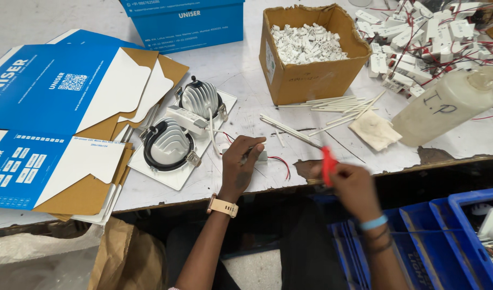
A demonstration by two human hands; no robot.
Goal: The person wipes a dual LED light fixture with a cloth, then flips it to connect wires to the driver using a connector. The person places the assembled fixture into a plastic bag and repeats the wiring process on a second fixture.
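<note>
Head view is showing the person's left hand (241,164) pressing down on a small white connector block (260,156) with red leads, which is lying on the tabletop (241,70) just in front of two ribbed downlight fittings (185,126); that grip is closing over the block with the fingers curled on top. The right hand (351,180) is wrapping tightly around the red handle of a screwdriver (326,161), whose slim shaft is pointing toward the block; the hand is blurred, so whether the tip is touching the block is hard to tell. Judging by this, the wiring of this one block is looking under way and not finished. A cardboard box (311,80) of white blocks and a heap of wired units (418,32) are sitting well apart at the back, suggesting much work is remaining.
</note>
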